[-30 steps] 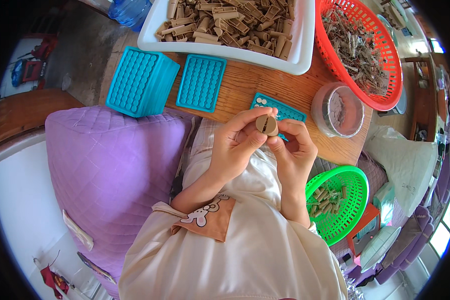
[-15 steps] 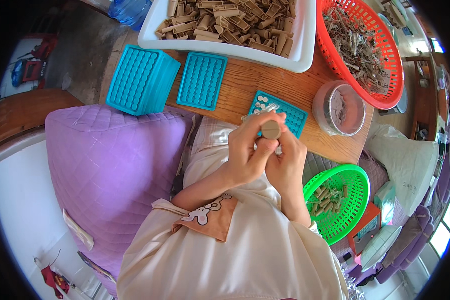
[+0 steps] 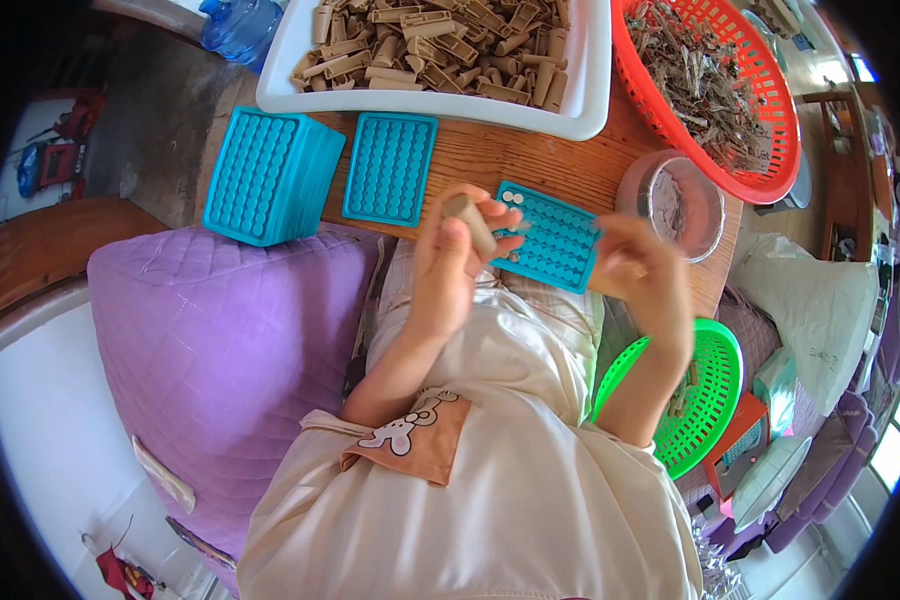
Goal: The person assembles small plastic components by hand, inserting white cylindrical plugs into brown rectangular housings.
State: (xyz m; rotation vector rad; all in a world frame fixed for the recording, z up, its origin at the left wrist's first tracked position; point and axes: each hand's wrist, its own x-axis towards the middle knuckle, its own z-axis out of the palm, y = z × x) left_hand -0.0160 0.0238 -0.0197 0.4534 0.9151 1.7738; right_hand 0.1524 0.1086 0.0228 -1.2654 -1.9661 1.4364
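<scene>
My left hand (image 3: 444,270) is closed around a tan cylinder (image 3: 473,227), its round end tilted up toward me. Just beyond it on the table lies a teal tray (image 3: 545,240) with rows of round pockets. A few small white discs (image 3: 511,197) sit in its far left corner, and my left fingers partly cover that side. My right hand (image 3: 650,270) is apart from the left, by the tray's right edge and in front of a clear round tub (image 3: 705,215) with pale contents. Motion smears its fingers, so whether they hold anything does not show.
A white bin (image 3: 435,108) of tan half-shell pieces stands at the back. Beside it is a red basket (image 3: 792,150) of brown scraps. Left are a teal tray stack (image 3: 260,180) and a single teal tray (image 3: 390,165). A green basket (image 3: 715,400) sits below my right forearm.
My hands were together around the cylinder and have parted. The right has swung right, past the tray's edge; the left has shifted left with the cylinder, now seen more from its side.
</scene>
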